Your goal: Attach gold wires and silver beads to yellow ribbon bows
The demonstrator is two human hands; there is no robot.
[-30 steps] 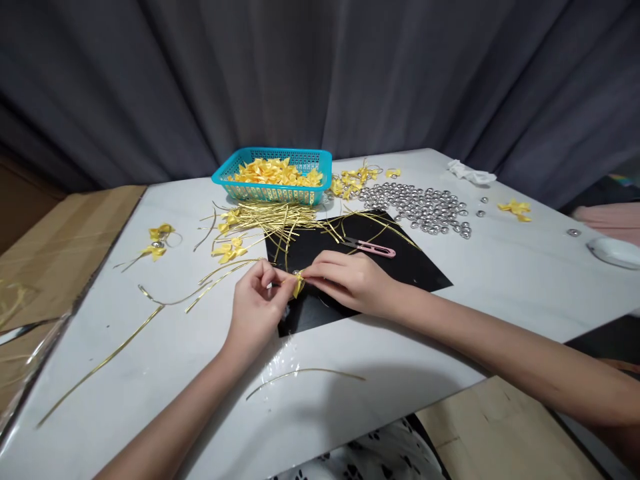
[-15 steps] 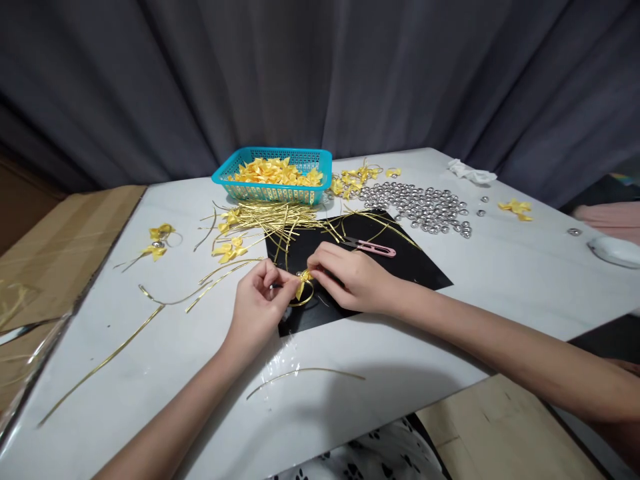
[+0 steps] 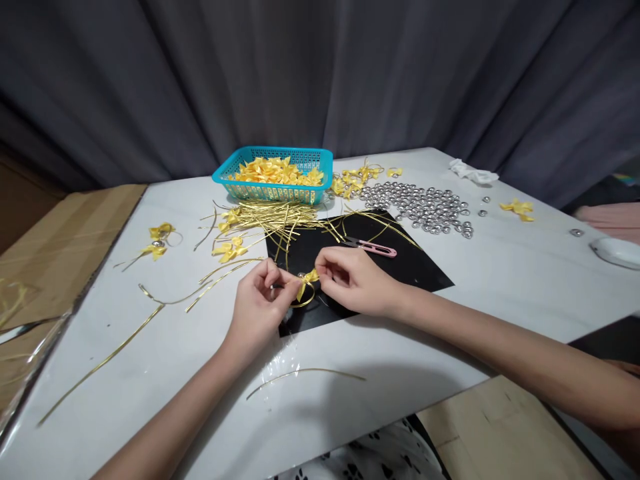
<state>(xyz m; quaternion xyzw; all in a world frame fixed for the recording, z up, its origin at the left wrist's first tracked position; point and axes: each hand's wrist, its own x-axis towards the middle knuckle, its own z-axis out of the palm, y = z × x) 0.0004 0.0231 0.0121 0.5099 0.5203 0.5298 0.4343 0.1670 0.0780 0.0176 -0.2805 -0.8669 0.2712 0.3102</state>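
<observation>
Bow [image 3: 306, 279]: lay between both hands, at 3 o'clock from left hand [image 3: 260, 308].
Left hand: pinched the bow's wire.
Right hand [image 3: 353, 281]: fingertips curled at bow's 3 o'clock; grip unclear.

Bare table [image 3: 165, 347] lies open at my seven o'clock, crossed only by thin gold wires [image 3: 100, 363]. At twelve, the gold wire pile [image 3: 270, 220] and teal basket [image 3: 275, 175] block my reach. At one, the pink snips [image 3: 373, 248] and silver bells [image 3: 420, 207] crowd the way.

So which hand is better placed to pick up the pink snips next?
Probably the right hand: the snips lie just beyond its knuckles, while the left hand pinches the bow.
</observation>
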